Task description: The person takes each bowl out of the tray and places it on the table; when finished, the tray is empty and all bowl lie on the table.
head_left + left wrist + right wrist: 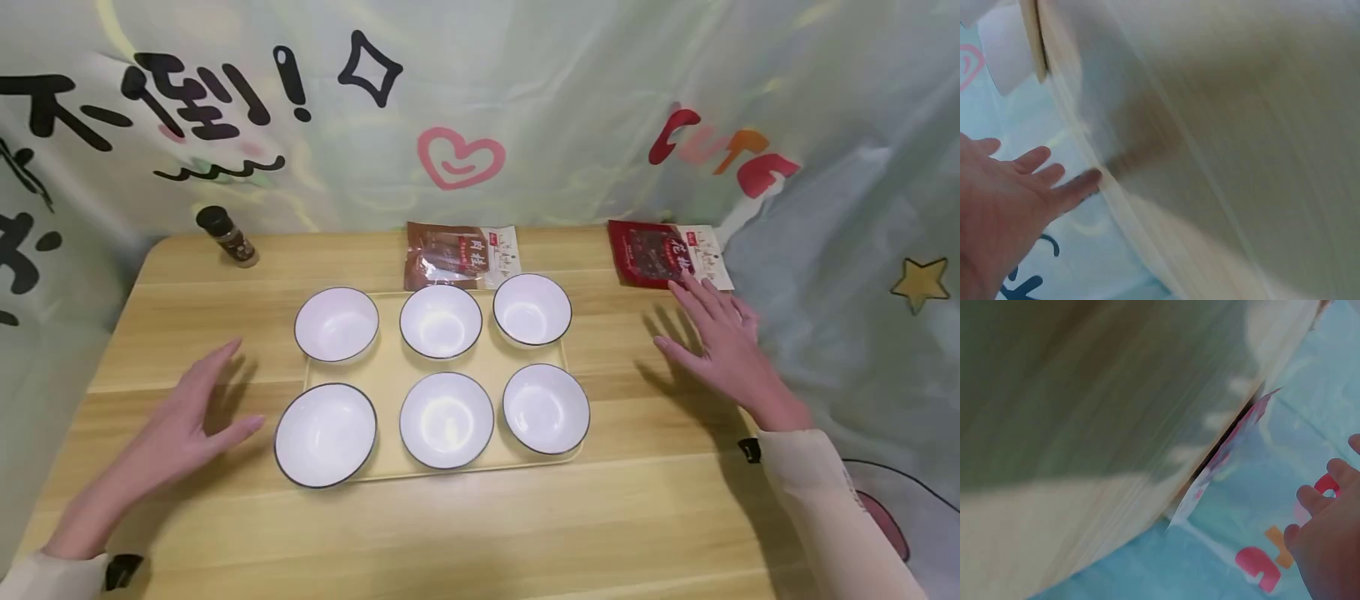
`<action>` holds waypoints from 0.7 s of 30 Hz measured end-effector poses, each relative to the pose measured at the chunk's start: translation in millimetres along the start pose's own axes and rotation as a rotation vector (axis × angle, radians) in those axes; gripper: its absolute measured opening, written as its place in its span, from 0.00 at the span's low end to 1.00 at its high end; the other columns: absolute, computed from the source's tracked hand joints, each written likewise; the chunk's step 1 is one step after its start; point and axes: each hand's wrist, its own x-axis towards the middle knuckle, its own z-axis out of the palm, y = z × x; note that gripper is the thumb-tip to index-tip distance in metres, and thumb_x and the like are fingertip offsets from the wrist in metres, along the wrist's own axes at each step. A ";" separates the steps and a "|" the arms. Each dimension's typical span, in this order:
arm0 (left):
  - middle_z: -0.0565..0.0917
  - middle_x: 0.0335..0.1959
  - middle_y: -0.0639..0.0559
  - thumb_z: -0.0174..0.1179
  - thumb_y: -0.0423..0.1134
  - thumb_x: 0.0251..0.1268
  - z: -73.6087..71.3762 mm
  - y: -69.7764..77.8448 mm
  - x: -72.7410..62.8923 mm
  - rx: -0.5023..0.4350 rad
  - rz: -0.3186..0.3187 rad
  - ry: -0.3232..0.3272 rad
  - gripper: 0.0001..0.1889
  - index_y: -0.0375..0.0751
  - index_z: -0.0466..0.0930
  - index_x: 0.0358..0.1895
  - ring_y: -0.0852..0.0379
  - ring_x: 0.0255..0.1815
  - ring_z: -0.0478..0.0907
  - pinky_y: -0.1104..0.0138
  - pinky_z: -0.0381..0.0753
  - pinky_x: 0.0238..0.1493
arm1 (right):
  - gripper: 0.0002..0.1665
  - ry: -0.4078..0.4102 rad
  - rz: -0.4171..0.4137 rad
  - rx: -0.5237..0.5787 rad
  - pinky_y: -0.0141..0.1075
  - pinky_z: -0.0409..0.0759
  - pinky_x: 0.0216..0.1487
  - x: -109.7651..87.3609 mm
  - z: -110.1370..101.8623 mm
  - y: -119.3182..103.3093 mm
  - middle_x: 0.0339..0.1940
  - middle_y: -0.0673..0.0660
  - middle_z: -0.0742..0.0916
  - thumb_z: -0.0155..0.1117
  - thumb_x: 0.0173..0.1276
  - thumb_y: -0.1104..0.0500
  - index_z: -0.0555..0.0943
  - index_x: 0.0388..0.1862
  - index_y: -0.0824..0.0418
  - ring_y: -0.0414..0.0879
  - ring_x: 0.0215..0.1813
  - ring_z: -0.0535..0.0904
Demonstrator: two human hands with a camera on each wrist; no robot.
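My left hand [180,425] hovers over the left part of the table, fingers extended, just left of the nearest bowl. Beyond the tray's right side is my right hand [716,346], its fingers spread close to a red spice packet [652,254]. Neither hand holds anything. Between them a pale yellow tray [390,400] carries several white dark-rimmed bowls in two rows, among them the front left bowl [326,435] and the back right bowl [532,310]. In the right wrist view the red packet [1229,453] lies near the table edge, apart from the fingers [1313,500].
A small black-capped spice jar [227,237] stands at the back left of the wooden table [465,533]. Behind the tray lies a brown spice packet [459,257]. A printed curtain [570,108] hangs along the back and sides.
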 end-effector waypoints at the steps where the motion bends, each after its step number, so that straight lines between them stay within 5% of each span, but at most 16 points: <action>1: 0.49 0.90 0.41 0.77 0.44 0.68 2.4 2.0 1.3 -0.042 0.009 -0.007 0.59 0.62 0.42 0.92 0.32 0.87 0.46 0.36 0.43 0.83 | 0.53 0.009 -0.004 0.020 0.76 0.38 0.77 2.2 1.5 -1.8 0.91 0.58 0.59 0.70 0.76 0.41 0.58 0.92 0.51 0.62 0.88 0.50; 6: 0.52 0.90 0.50 0.77 0.39 0.70 12.0 13.2 7.8 -0.143 0.038 -0.043 0.57 0.65 0.46 0.91 0.42 0.87 0.50 0.75 0.50 0.77 | 0.50 0.034 -0.015 0.139 0.72 0.39 0.80 17.0 8.6 -10.8 0.90 0.57 0.61 0.71 0.76 0.47 0.60 0.91 0.50 0.62 0.87 0.54; 8: 0.53 0.89 0.50 0.76 0.39 0.71 14.6 19.1 11.0 -0.157 0.040 -0.053 0.55 0.67 0.47 0.91 0.39 0.86 0.53 0.78 0.52 0.76 | 0.49 0.026 -0.007 0.184 0.71 0.40 0.80 22.2 10.7 -14.0 0.91 0.57 0.61 0.71 0.77 0.48 0.60 0.91 0.50 0.63 0.88 0.53; 11: 0.54 0.89 0.46 0.74 0.39 0.74 17.3 26.7 15.4 -0.198 0.026 -0.081 0.53 0.68 0.48 0.90 0.28 0.83 0.57 0.55 0.61 0.82 | 0.48 0.007 0.010 0.229 0.72 0.39 0.81 29.2 13.5 -18.2 0.91 0.58 0.60 0.70 0.78 0.49 0.60 0.91 0.51 0.64 0.88 0.52; 15: 0.54 0.89 0.44 0.72 0.40 0.76 20.1 32.8 20.5 -0.250 -0.003 -0.123 0.50 0.70 0.49 0.90 0.21 0.80 0.58 0.24 0.60 0.72 | 0.49 -0.011 0.021 0.278 0.73 0.38 0.81 39.2 17.7 -24.3 0.90 0.57 0.61 0.70 0.79 0.49 0.59 0.91 0.49 0.63 0.88 0.52; 21: 0.54 0.88 0.46 0.73 0.42 0.76 24.8 35.2 28.4 -0.261 -0.004 -0.150 0.50 0.71 0.51 0.90 0.23 0.80 0.61 0.25 0.61 0.72 | 0.49 -0.031 0.022 0.348 0.69 0.42 0.83 51.9 26.3 -36.2 0.89 0.56 0.64 0.71 0.79 0.50 0.59 0.91 0.49 0.61 0.87 0.55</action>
